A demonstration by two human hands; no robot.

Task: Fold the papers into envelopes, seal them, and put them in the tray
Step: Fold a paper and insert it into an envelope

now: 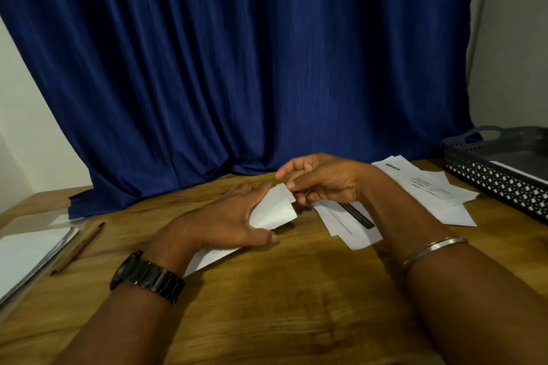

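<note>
Far left of the folded paper, a stack of white sheets lies flat at the table edge. A pencil lies just beside the stack, on the side nearer the folded paper.

Your left hand, watch on the wrist, grips the folded paper. Thumb and fingers curl round it, pinning its lower part to the table while a flap stands up between them. The folded paper itself sits mid-table, part lifted, part flat under your palm.

Your right hand meets it from the right and pinches the flap's top corner between curled fingertips. There's a bangle on that forearm.

Just right of the folded paper, printed sheets lie loose and overlapping, with a black stick-shaped thing on the nearest one. Can't tell if it's a pen or glue.

Far right of the folded paper is the dark perforated tray. A pale edge shows inside it; can't tell what it is.

The step looks like mid-fold on one envelope, neither sealed nor in the tray. For the next move, you'd likely bring the pinched flap down and crease it flat. Keep your left hand steady so the earlier folds don't spring open. Sealing probably needs the black stick, if it's glue, and the finished piece then goes right to the tray.
</note>
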